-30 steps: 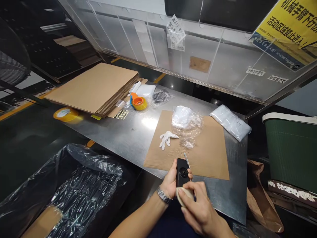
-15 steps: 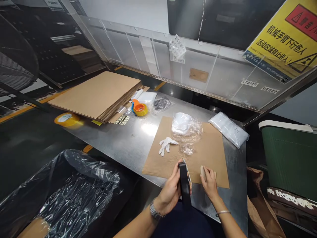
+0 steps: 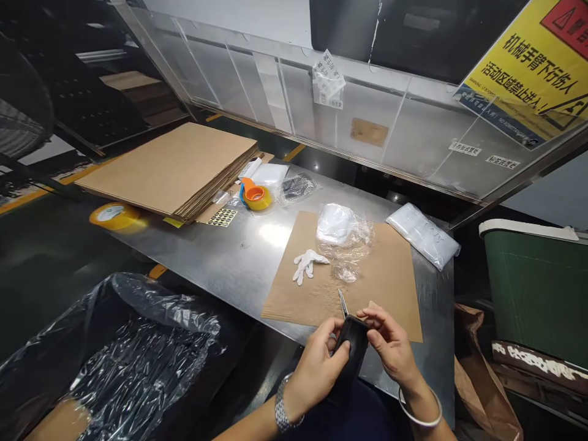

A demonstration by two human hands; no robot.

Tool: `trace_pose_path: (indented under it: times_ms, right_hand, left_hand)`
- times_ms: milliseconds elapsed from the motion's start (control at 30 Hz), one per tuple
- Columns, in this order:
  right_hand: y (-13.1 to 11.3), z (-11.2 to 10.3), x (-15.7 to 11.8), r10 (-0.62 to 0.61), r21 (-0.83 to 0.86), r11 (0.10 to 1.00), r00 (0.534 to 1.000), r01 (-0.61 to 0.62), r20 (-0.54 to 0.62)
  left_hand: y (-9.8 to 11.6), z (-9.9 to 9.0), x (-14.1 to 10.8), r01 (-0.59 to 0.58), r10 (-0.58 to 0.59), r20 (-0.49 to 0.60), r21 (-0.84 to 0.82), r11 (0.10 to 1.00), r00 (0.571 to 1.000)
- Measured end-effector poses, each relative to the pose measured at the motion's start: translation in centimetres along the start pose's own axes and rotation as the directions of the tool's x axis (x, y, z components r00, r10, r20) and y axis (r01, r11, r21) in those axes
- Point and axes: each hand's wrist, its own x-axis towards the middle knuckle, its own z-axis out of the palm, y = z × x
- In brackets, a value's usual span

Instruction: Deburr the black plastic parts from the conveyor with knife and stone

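My left hand [image 3: 321, 361] is wrapped round a long black part [image 3: 351, 352] with smooth sides and a rounded upper end, held tilted over the near table edge. A thin pointed metal blade [image 3: 342, 302] sticks out beyond that hand; its handle is hidden. At the part's upper right edge, my right hand [image 3: 390, 343] has its fingertips closed and touching or nearly touching it. A small beige piece [image 3: 373, 305] shows just above those fingers, mostly covered. Ahead lie a white glove [image 3: 309, 264] and crumpled clear plastic film [image 3: 346, 269] on a cardboard sheet [image 3: 386, 300].
Bagged white items [image 3: 337, 225] lie farther back, with a white plastic packet [image 3: 422, 236] to their right. At left are a cardboard stack [image 3: 174, 165], an orange tape dispenser [image 3: 255, 195] and yellow tape [image 3: 113, 215]. A black-lined bin [image 3: 151, 361] stands beside the metal table [image 3: 220, 263].
My right hand has come left and up against the black part. My left hand has turned the part so its broad side faces me. The blade now shows clearly.
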Motion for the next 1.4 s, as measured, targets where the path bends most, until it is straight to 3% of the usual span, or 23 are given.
trace_pose_path:
  times_ms: [167,333,567,733,900,1400]
  right_hand:
    - [-1.9,-0.6,0.8,0.0,-0.008,1.0,0.992,0.001,0.128]
    - [-2.2,-0.8,0.7,0.098,0.054,0.993,0.977,-0.109,0.188]
    - [-1.4,-0.3,0.5,0.11,0.129,0.984,0.986,-0.126,0.123]
    - [-1.1,-0.1,0.9,0.111,0.071,0.99,0.979,-0.125,0.17]
    - [-0.8,0.1,1.1,0.135,0.138,0.978,0.978,-0.158,0.161]
    - [-0.6,-0.1,1.6,0.072,0.079,0.993,0.985,-0.085,0.156]
  left_hand:
    - [0.4,0.1,-0.6,-0.04,0.038,0.019,0.081,0.996,0.999]
    - [0.2,0.1,-1.1,-0.023,0.012,0.054,0.206,0.978,0.998]
    - [-0.1,-0.2,-1.2,0.012,-0.019,0.045,0.161,0.987,0.999]
    - [-0.3,-0.5,-1.2,0.021,-0.027,0.034,0.153,0.988,0.999]
    - [-0.2,-0.6,-1.1,0.05,-0.057,0.04,0.154,0.987,0.998]
    - [0.0,-0.7,-0.7,0.069,-0.071,0.007,0.149,0.986,0.997]
